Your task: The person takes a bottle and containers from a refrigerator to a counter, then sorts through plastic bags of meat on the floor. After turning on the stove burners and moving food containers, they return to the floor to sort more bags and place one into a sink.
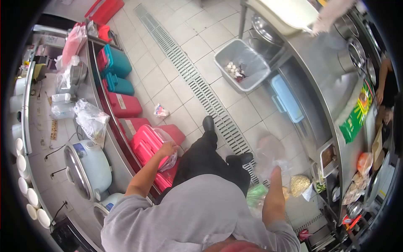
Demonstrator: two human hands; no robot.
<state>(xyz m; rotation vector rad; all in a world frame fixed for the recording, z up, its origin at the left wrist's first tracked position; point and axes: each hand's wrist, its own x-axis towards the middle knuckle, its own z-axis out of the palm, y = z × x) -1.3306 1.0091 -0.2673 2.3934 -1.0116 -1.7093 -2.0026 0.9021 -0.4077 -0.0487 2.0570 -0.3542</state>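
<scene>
My left hand is closed at the edge of a red bin with a raised, tilted lid; clear plastic shows just below it, and what the fingers grip is too small to tell. Out to the right, my right hand is wrapped round a clear plastic bag with something pale pink in it, blurred by motion. Under that hand are a green-tinted bag and a bag of pale, grainy food.
Teal bins stand under the left counter, which carries a rice cooker. A crumpled packet lies near the floor drain. A lined grey waste bin stands by the right steel counter. Another person's arm shows far right.
</scene>
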